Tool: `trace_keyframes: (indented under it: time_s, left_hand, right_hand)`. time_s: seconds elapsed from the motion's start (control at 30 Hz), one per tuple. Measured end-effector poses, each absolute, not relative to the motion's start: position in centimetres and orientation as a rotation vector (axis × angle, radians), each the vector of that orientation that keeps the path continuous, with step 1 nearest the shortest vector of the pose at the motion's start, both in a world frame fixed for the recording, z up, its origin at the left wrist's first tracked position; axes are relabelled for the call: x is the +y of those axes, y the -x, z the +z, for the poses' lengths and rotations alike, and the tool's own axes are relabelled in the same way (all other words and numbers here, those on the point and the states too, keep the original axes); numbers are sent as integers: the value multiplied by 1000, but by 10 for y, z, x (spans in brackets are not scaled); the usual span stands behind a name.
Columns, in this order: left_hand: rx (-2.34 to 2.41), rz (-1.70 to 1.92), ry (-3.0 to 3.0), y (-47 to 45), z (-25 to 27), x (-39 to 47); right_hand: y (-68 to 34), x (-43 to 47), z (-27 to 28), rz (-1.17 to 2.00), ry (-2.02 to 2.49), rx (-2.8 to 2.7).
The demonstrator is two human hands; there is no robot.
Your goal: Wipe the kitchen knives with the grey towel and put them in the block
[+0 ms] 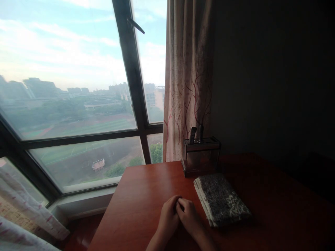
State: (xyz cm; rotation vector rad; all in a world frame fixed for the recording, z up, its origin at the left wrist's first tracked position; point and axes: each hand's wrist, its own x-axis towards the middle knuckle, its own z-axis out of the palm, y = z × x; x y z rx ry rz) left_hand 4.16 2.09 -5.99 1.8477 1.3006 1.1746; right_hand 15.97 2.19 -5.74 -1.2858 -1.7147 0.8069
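Observation:
My left hand [170, 210] and my right hand [187, 212] rest together on the reddish-brown table [136, 209], fingers closed and touching each other at the tips. Nothing shows between them. To the right of my right hand lies a thick folded cloth [220, 198], dark grey with a pale speckled pattern and whitish edges along its left side. Neither hand touches it.
A knife block [201, 151] with see-through sides and dark handles sticking up stands at the table's back edge. Behind it hangs a patterned curtain [183, 80]. A large window [78, 140] fills the left side. Another curtain [28, 205] hangs at lower left.

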Motion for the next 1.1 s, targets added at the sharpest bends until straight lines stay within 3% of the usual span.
trace_keyframes:
  time_s: [1.1]
  left_hand:
    - [1276, 1188, -1851, -42, -58, 21]
  right_hand:
    - [-159, 23, -62, 801, 1275, -1714]
